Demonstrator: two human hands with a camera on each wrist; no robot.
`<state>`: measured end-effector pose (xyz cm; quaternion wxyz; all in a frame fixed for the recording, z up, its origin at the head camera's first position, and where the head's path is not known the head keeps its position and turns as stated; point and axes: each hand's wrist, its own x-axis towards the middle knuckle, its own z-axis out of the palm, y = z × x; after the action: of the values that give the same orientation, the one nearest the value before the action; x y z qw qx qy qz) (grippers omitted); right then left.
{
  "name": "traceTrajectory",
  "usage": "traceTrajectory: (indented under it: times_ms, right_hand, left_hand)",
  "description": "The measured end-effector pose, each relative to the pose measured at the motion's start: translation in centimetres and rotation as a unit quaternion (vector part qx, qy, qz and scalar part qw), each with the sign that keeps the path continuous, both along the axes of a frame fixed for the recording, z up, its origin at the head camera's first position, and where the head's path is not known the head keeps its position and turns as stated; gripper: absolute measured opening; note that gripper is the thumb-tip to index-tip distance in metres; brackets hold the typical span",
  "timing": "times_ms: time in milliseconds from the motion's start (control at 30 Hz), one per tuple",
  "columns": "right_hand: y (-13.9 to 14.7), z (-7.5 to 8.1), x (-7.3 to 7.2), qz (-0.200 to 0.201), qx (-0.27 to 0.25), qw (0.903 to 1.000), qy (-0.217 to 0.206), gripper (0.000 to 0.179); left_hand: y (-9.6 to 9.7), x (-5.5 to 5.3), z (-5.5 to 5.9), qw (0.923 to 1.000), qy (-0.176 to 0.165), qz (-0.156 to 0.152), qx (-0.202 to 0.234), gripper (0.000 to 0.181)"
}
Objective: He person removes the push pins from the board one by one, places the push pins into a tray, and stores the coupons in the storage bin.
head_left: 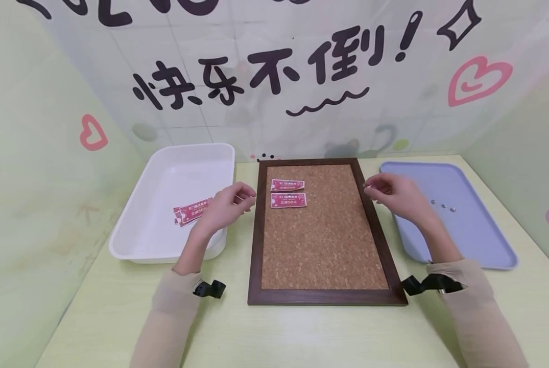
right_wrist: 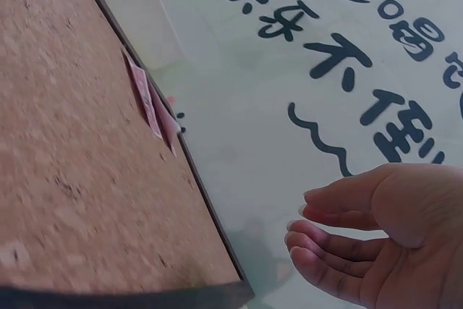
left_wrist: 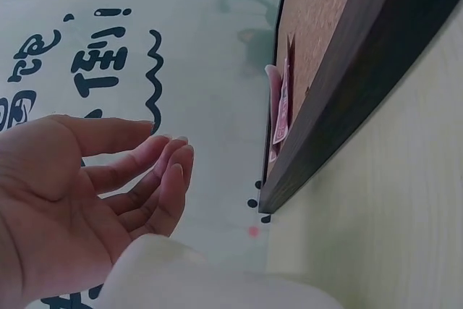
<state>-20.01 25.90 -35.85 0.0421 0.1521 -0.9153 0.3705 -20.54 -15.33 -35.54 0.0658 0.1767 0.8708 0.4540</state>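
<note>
Red coupons (head_left: 192, 211) lie overlapping in the white tub (head_left: 182, 174), just left of the left hand (head_left: 225, 207); their long axis slants, the right end farther from the person. That hand's fingers bend loosely, its grasp bare, between the tub and the cork board (head_left: 320, 245). Two more coupons rest on the board, right of the left hand and well left of the right hand (head_left: 396, 194), one beyond the other. Their long axes run side to side, the printing upright toward the person, while the board's long axis runs away from the person. Cork stretches from these coupons to the frame's right and near edges. The right hand, fingers gently curved and bare, hangs near the frame's right edge. Right of it is a blue tray (head_left: 462, 240) with three small metal pins (head_left: 444, 206) on the bench (head_left: 329, 337). Both wrist views show the board coupons' edges standing off the cork, a lift hard to judge in the head view; the head view alone shows the tub's coupons and the tray's pins.
</note>
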Motion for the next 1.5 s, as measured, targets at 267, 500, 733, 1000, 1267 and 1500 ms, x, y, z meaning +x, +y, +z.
traceTrajectory:
  times_ms: [267, 500, 733, 1000, 1267, 1500]
  right_hand:
    - [-4.0, -0.6, -1.1, 0.021, 0.012, 0.9993, -0.027, 0.026]
    - [-7.2, -1.8, -2.3, 0.035, -0.008, 0.999, -0.026, 0.021]
    - [-10.3, -2.8, -3.5, 0.035, -0.006, 0.998, -0.053, 0.02]
    - [-13.3, -3.7, -5.0, 0.042, 0.0, 0.9948, -0.093, 0.012]
    - [-14.4, -4.9, -6.3, 0.025, 0.02, 0.9949, -0.095, 0.009]
    - [-15.4, -5.0, -6.7, 0.025, 0.04, 0.9959, -0.078, 0.014]
  left_hand:
    - [1.9, -0.7, -0.8, 0.9999, -0.011, 0.002, -0.003, 0.022]
    - [3.2, -1.7, -1.5, 0.9995, -0.024, 0.015, 0.017, 0.025]
    - [4.4, -2.8, -2.0, 0.9985, -0.036, 0.039, 0.009, 0.023]
    - [5.2, -4.0, -2.8, 0.9954, -0.057, 0.072, -0.027, 0.026]
    - [5.9, -4.6, -3.2, 0.9909, -0.09, 0.09, -0.044, 0.032]
    - [6.2, -4.8, -3.0, 0.9873, -0.112, 0.098, -0.056, 0.03]
